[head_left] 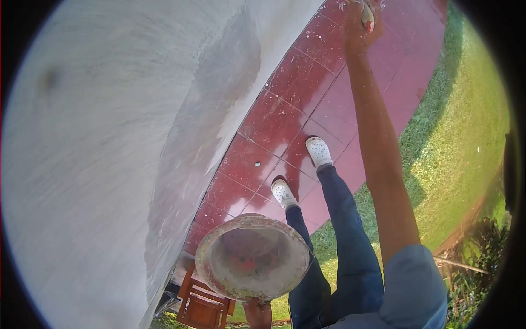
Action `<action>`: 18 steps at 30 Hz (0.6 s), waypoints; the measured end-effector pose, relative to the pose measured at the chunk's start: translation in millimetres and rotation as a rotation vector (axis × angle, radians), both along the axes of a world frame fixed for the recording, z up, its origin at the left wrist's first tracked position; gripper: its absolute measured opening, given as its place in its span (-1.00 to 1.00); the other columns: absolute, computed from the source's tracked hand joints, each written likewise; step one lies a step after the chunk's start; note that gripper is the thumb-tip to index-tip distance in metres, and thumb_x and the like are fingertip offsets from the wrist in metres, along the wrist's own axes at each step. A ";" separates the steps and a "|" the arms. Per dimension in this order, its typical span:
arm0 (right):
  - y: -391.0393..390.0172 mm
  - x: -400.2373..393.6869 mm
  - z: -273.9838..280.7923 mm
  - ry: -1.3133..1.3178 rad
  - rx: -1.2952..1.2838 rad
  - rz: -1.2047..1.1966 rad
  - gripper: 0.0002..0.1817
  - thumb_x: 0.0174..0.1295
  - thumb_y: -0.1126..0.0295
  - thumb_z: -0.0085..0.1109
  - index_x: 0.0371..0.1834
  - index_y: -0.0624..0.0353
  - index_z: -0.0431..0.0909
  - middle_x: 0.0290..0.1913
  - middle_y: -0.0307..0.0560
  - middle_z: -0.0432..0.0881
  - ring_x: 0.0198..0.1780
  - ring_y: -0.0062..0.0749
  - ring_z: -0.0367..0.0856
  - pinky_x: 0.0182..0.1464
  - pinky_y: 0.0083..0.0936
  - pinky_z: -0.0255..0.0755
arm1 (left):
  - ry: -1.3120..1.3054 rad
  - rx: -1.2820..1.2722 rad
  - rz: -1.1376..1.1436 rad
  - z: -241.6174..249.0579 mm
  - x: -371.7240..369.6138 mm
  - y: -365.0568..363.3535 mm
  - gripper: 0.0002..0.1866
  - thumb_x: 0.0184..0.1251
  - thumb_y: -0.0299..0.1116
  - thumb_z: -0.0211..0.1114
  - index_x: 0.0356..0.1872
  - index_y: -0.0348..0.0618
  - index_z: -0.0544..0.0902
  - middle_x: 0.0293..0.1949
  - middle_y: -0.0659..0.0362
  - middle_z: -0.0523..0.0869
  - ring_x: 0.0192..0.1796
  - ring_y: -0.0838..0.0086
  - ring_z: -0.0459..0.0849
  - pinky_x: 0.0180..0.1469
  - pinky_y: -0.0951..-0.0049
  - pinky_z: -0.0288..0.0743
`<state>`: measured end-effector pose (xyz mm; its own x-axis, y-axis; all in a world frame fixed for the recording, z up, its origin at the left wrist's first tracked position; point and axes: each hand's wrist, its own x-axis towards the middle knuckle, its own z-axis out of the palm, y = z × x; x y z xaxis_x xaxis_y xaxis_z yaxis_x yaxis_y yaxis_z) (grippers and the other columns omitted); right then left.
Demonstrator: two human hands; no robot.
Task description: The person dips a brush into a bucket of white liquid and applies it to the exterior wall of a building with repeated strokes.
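Observation:
A stained, pale grey bucket [207,268] tilts its mouth up toward me at the lower middle, with whitish residue and a reddish patch inside. My left hand [257,314] is closed at its near rim, the fingers partly hidden beneath it. At the top edge, my right hand [359,34] reaches far out on a straight arm, closed around a tool with a pale, red-tipped handle [367,17]. The working end of that tool is cut off by the frame. To the left rises a whitish wall [109,137] bearing a darker, damp-looking grey patch [211,93].
Red floor tiles [274,118], wet and speckled with white, run along the wall. My feet in white clogs [319,151] stand on them. A brown wooden chair [203,307] is behind the bucket by the wall. Grass [466,137] borders the tiles on the right.

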<state>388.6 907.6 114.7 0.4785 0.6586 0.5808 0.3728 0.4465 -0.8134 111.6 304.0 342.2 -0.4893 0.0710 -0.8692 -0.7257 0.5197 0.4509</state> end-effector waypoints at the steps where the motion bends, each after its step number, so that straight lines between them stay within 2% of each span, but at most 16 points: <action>1: 4.2 -9.4 4.6 0.002 0.254 -0.073 -0.76 0.37 0.55 0.04 0.06 0.33 0.55 -0.14 -0.06 0.68 -0.11 -0.41 0.66 -0.02 -0.55 0.53 | 0.002 -0.001 -0.007 0.9 -2.9 -1.5 -0.20 -0.06 -0.58 0.07 0.39 -0.19 0.24 0.31 0.01 0.36 0.38 0.12 0.33 0.38 -0.04 0.31; 3: -26.3 -50.6 9.7 0.085 -0.179 0.139 -0.83 0.26 0.55 0.21 -0.11 0.27 0.65 -0.16 0.13 0.69 -0.21 -0.37 0.72 -0.24 -0.56 0.54 | 0.009 0.070 -0.019 -4.1 -2.0 -0.5 -0.23 -0.07 -0.59 0.09 0.36 -0.21 0.27 0.28 0.03 0.39 0.35 0.15 0.36 0.37 -0.03 0.32; 4: -45.1 -85.8 27.6 -0.280 0.093 0.120 -0.82 0.24 0.57 0.20 -0.10 0.26 0.65 -0.12 0.15 0.68 -0.15 -0.34 0.72 -0.24 -0.53 0.56 | 0.006 0.076 -0.026 -6.3 -3.6 -2.3 -0.23 -0.07 -0.59 0.09 0.36 -0.21 0.27 0.28 0.03 0.39 0.35 0.15 0.36 0.37 -0.03 0.32; 5: -85.2 -119.0 36.1 -0.203 -0.002 0.169 -0.78 0.19 0.59 0.24 -0.08 0.25 0.66 -0.06 0.19 0.66 -0.12 -0.27 0.73 -0.20 -0.50 0.59 | -0.007 0.055 0.000 -7.1 -6.7 -8.0 -0.24 -0.07 -0.59 0.09 0.35 -0.21 0.28 0.27 0.04 0.40 0.34 0.16 0.38 0.36 -0.02 0.33; 6: -115.1 -132.4 33.4 -0.155 0.038 0.335 -0.70 0.01 0.52 0.38 -0.13 0.14 0.67 0.00 0.13 0.64 -0.19 -0.06 0.74 -0.23 -0.39 0.65 | -0.020 0.035 0.029 -8.6 -7.3 -12.1 -0.25 -0.07 -0.58 0.10 0.34 -0.21 0.30 0.25 0.05 0.42 0.32 0.18 0.39 0.35 -0.01 0.34; 7: -146.6 -137.3 27.9 -0.173 -0.019 0.553 -0.66 0.07 0.47 0.37 -0.02 0.06 0.67 0.10 0.18 0.60 -0.03 0.04 0.70 -0.11 -0.36 0.67 | -0.024 0.041 0.026 -11.1 -8.2 -14.5 -0.25 -0.07 -0.58 0.10 0.34 -0.21 0.30 0.25 0.05 0.42 0.32 0.18 0.39 0.35 -0.01 0.34; 9: -187.3 -134.2 31.6 -0.308 -0.104 0.962 -0.68 0.19 0.42 0.29 0.04 0.00 0.64 0.17 0.14 0.58 0.11 -0.01 0.64 0.00 -0.32 0.65 | -0.074 0.053 -0.020 -8.4 -9.9 -8.5 -0.25 -0.09 -0.56 0.13 0.32 -0.22 0.32 0.23 0.06 0.43 0.31 0.19 0.41 0.33 0.02 0.35; 10: -188.7 -130.5 28.9 -0.298 -0.110 0.950 -0.68 0.19 0.42 0.29 0.04 0.00 0.64 0.17 0.14 0.58 0.11 -0.01 0.64 0.00 -0.32 0.65 | -0.069 0.044 -0.033 -3.6 -8.1 -2.3 -0.25 -0.09 -0.56 0.13 0.32 -0.22 0.32 0.23 0.06 0.43 0.31 0.19 0.41 0.33 0.02 0.35; 12: -187.7 -129.2 22.6 -0.477 0.000 1.214 -0.70 0.28 0.38 0.20 0.09 -0.02 0.61 0.22 0.07 0.56 0.19 -0.05 0.60 0.10 -0.30 0.62 | -0.011 -0.001 0.030 2.5 -1.8 9.6 -0.26 -0.10 -0.54 0.15 0.31 -0.22 0.33 0.23 0.07 0.44 0.30 0.20 0.41 0.32 0.05 0.36; 13: -170.7 -122.9 25.5 -0.518 0.060 1.161 -0.71 0.23 0.38 0.26 0.04 -0.02 0.63 0.23 0.00 0.57 0.17 -0.11 0.62 0.10 -0.31 0.62 | -0.009 0.001 0.028 0.8 -2.2 9.1 -0.26 -0.10 -0.54 0.15 0.31 -0.22 0.33 0.23 0.07 0.44 0.30 0.20 0.41 0.32 0.05 0.36; 17: -61.2 -54.9 23.0 -0.554 0.159 0.915 -0.67 0.13 0.42 0.37 0.00 0.00 0.66 0.18 -0.07 0.62 0.08 -0.17 0.67 0.05 -0.32 0.65 | 0.005 -0.023 0.003 3.8 -4.5 7.9 -0.25 -0.10 -0.53 0.15 0.31 -0.22 0.34 0.24 0.08 0.44 0.28 0.21 0.42 0.32 0.08 0.37; 18: -47.2 -32.1 23.9 -0.604 0.129 0.845 -0.61 0.01 0.51 0.42 -0.02 0.06 0.67 0.19 0.01 0.63 0.01 -0.13 0.72 -0.01 -0.37 0.68 | -0.006 -0.014 0.014 2.7 -2.6 9.6 -0.25 -0.10 -0.54 0.15 0.31 -0.22 0.34 0.24 0.08 0.45 0.28 0.21 0.42 0.32 0.08 0.37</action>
<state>356.5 860.5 138.7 -0.5018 0.5598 0.6594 0.2274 0.8209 -0.5238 108.9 313.6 344.9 -0.4845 0.0517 -0.8732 -0.7357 0.5159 0.4388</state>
